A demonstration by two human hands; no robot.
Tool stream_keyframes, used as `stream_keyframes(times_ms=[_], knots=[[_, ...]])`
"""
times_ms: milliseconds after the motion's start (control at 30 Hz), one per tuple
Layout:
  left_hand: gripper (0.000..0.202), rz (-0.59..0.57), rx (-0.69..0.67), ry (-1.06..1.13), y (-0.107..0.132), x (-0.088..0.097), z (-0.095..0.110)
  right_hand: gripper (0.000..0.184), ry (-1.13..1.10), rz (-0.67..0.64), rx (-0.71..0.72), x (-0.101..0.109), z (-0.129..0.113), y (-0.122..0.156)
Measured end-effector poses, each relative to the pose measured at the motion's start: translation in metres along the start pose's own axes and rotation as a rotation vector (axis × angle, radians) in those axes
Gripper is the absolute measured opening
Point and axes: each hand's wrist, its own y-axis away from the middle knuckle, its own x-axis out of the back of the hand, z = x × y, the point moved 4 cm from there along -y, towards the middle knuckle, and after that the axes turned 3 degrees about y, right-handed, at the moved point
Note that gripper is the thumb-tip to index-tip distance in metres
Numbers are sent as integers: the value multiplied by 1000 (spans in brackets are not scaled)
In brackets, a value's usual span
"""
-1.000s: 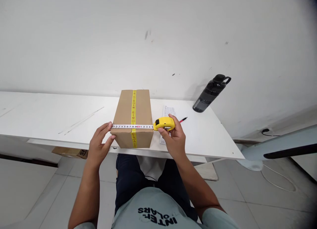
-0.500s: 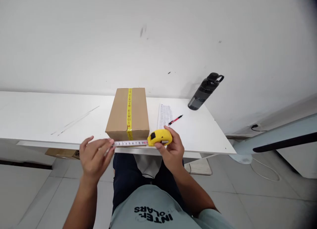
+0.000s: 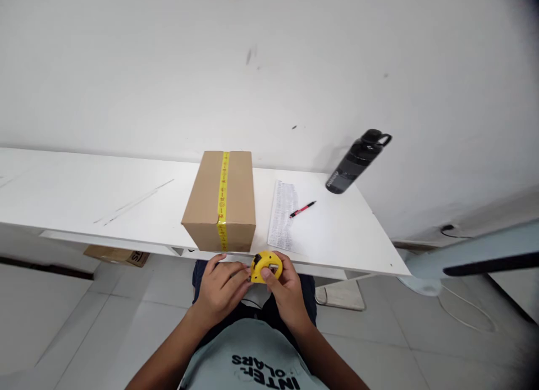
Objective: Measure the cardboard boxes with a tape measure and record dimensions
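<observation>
A yellow tape measure (image 3: 266, 267) is gripped in my right hand (image 3: 290, 294), thumb across its side, just in front of the desk's near edge. My left hand (image 3: 223, 289) is closed, its fingertips pinched at the tape measure's mouth; the blade itself is hardly visible there. Just beyond my hands a closed cardboard box (image 3: 202, 193), sealed with yellow printed tape (image 3: 223, 185), sits on the white desk (image 3: 138, 179). To the box's right lies a sheet of paper (image 3: 282, 216) with dense handwriting, and a red and black pen (image 3: 302, 209) rests on it.
A dark water bottle (image 3: 356, 162) stands near the back right of the desk, close to the wall (image 3: 168, 69). Below the desk, at left, is another cardboard box (image 3: 115, 255). A pale blue panel-like object (image 3: 484, 252) is at right.
The white tape blade, stretched between my hands before, has drawn back into its case. My hands have come together, lower and off the box's front edge. The view has shifted slightly.
</observation>
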Motion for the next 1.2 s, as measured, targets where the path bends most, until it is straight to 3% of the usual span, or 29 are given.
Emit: stream_keyframes(times_ms=[100, 233, 367, 467, 600, 733, 867, 1000, 1100, 1200], knots=[[30, -3, -11, -31, -7, 2, 9, 51, 3, 38, -70, 9, 19, 1], [45, 130, 70, -137, -49, 5, 20, 51, -58, 114, -120, 13, 32, -2], [74, 70, 330, -252, -101, -17, 8, 50, -137, 183, -115, 15, 30, -4], [66, 39, 412, -261, -114, -28, -9, 53, -133, 243, -118, 23, 28, -2], [34, 142, 317, -277, -93, -13, -25, 53, -94, 303, -130, 38, 31, 1], [21, 353, 276, -381, -43, 27, -42, 53, -87, 352, -138, 49, 34, 1], [31, 422, 398, -439, 6, 72, -72, 52, -84, 359, -127, 53, 40, -2], [34, 405, 463, -284, 28, 108, -105, 52, -68, 331, -138, 49, 48, -6], [43, 393, 526, -206, 29, 118, -127, 52, -88, 314, -133, 43, 47, -7], [50, 411, 596, -172, 25, 113, -145, 54, -118, 310, -112, 35, 40, -6]])
